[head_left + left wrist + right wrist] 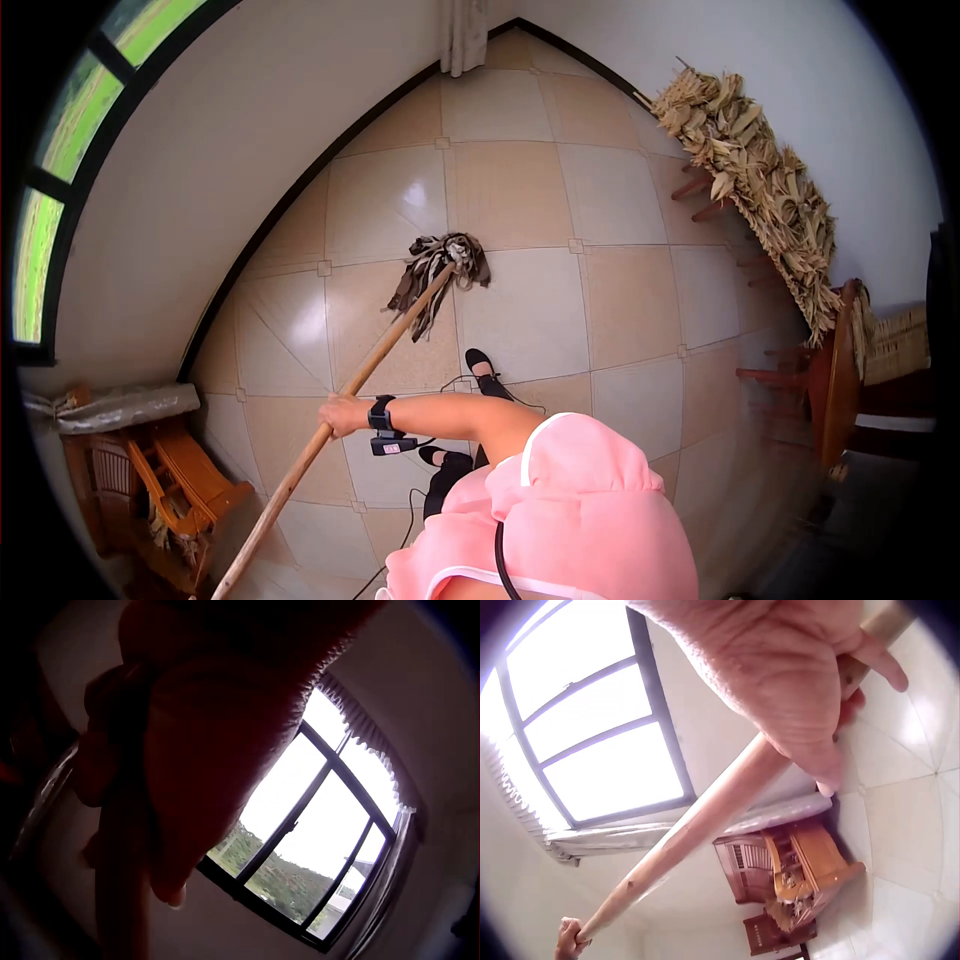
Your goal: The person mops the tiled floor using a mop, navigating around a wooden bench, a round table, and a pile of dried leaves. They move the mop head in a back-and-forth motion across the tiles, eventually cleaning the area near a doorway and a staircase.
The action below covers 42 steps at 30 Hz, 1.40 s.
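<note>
A mop with a long wooden handle (385, 345) slants across the head view, its head of dark and pale cloth strips (412, 282) lying on the tiled floor. Partway up the handle, my right hand (345, 413) grips it; the right wrist view has this hand (780, 690) with fingers wrapped round the wood. My left hand (568, 939) holds the upper end of the handle, far down the pole in that view. In the left wrist view the left hand (210, 742) is dark, curled about the handle (122, 877). The head view leaves it out of frame.
Dried corn husks (750, 160) lie in a long heap on wooden stools along the right wall. A wooden chair (180, 475) stands at the lower left, and a wooden table (840, 380) at the right. Cables (408, 530) hang by my legs; a curtain (463, 38) hangs near the corner.
</note>
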Motion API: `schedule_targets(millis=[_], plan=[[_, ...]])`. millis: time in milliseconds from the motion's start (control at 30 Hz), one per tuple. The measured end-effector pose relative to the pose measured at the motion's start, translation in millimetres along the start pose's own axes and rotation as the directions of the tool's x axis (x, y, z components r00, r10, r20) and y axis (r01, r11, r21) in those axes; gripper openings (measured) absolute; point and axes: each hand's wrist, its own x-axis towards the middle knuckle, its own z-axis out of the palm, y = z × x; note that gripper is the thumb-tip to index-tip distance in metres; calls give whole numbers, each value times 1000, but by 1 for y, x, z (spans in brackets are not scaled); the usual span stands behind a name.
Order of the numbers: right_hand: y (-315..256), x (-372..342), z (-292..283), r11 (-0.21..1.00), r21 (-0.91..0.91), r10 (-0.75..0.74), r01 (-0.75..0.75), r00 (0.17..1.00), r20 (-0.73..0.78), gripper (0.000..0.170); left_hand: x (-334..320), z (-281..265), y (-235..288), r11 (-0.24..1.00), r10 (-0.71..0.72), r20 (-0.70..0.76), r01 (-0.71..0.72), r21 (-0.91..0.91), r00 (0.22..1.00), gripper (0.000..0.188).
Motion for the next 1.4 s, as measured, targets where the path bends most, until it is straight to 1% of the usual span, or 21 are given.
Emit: schedule_targets(millis=[67,133,167,200,233,267,333,400,433,533,667,733,800,867,933,1100,1200,1233,1333,1367,1400], plan=[[52,-14,-72,987,-63,144,-151,984,-101,14,58,34,-7,998,56,-35,-54,34,998,33],[104,-38,-134,934,-87,300,-346,893,-336,15,93,37,128,962,274,-25,-274,-13,961,28],[130,-53,-164,912,-79,338,-402,849,-407,16,117,51,151,885,449,-32,-449,-124,893,23],[155,-71,-192,887,-67,374,-456,797,-474,17,148,74,160,924,382,17,-381,-17,924,12],[175,-89,-221,850,-92,404,-518,755,-517,14,159,90,204,869,484,-76,-489,-74,872,11],[195,-108,-248,808,-114,428,-577,710,-559,12,171,102,239,853,515,-44,-517,-76,856,17],[238,-151,-285,710,-71,508,-700,580,-637,12,185,126,313,728,680,-64,-683,-54,730,22],[250,-207,-321,646,-96,536,-758,539,-650,10,196,136,376,599,798,54,-800,38,600,24],[262,-233,-329,652,-69,511,-755,505,-695,8,200,141,401,544,838,29,-838,28,545,23],[267,-298,-332,659,-36,423,-751,410,-808,6,209,144,456,423,906,33,-906,-16,422,21],[261,-346,-297,664,37,280,-747,203,-938,14,220,143,495,272,960,79,-961,-56,267,19],[242,-363,-274,613,59,262,-788,133,-956,15,221,146,503,193,977,108,-980,-57,186,18],[236,-375,-241,537,124,320,-835,65,-945,16,226,157,502,120,986,122,-990,-71,110,17],[220,-378,-213,483,163,354,-860,22,-935,15,233,172,492,94,989,129,-988,-125,78,18],[218,-370,-187,484,212,379,-849,-15,-925,16,238,179,477,95,984,156,-992,-87,81,20],[240,-324,-194,492,61,310,-869,109,-945,18,236,155,416,169,976,120,-981,95,180,20],[239,-269,-226,617,-28,233,-787,217,-948,19,228,141,366,250,952,121,-942,224,282,20],[248,-249,-227,658,-65,235,-750,286,-929,18,229,145,343,286,940,119,-930,230,318,21],[258,-170,-208,703,-229,220,-673,513,-830,14,222,140,272,513,822,163,-834,206,546,20],[255,-143,-194,713,-226,277,-664,563,-778,12,219,143,241,585,770,181,-790,184,612,22],[251,-111,-180,689,-311,347,-654,675,-652,12,212,143,208,659,707,179,-730,185,684,21]])
